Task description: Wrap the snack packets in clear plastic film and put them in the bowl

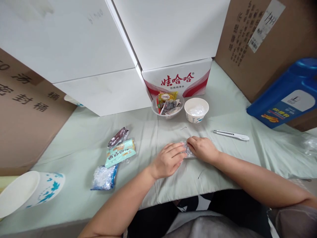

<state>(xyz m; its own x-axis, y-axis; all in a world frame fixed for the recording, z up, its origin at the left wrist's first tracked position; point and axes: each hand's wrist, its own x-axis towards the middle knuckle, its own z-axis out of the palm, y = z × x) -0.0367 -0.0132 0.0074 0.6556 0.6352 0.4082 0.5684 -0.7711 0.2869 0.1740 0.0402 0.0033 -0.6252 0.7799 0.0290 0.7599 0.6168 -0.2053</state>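
Note:
My left hand (168, 161) and my right hand (203, 148) rest close together on the pale green cloth (223, 158). Both pinch a small clear plastic wrapper (187, 150) that lies between them, with the fingers curled onto it. Its contents are too small to make out. To the left of my left hand lie a teal snack packet (120, 153), a dark brown packet (118, 137) and a blue and clear packet (104, 177).
A clear bowl of wrapped snacks (167, 105) and a white paper bowl (196, 109) stand before a red and white carton (178, 79). A white utility knife (231, 135) lies at right. A blue jug (284, 96), cardboard boxes (27, 109) and a tipped paper bowl (27, 193) surround the cloth.

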